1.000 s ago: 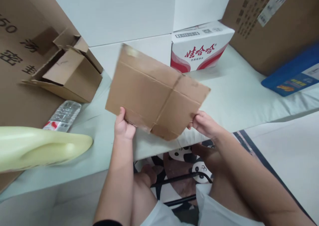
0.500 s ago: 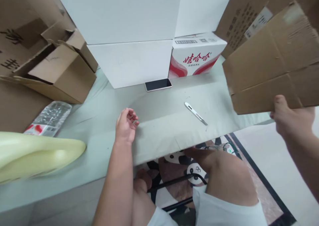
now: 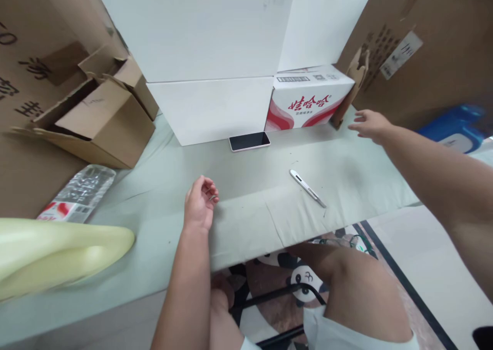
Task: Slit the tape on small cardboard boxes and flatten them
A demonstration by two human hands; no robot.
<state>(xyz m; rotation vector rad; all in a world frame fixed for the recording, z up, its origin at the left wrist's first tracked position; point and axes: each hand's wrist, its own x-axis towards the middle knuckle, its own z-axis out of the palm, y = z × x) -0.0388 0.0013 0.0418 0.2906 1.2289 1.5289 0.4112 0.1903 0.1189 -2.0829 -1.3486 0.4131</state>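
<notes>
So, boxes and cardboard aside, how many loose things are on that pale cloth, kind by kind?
Phone: 1
Craft knife: 1
Crushed plastic bottle: 1
Pale yellow object: 1
Total: 4

One view only, taken from head height: the table (image 3: 250, 185) is looked down on from close above, with white boxes (image 3: 215, 108) faced at its far edge.
</notes>
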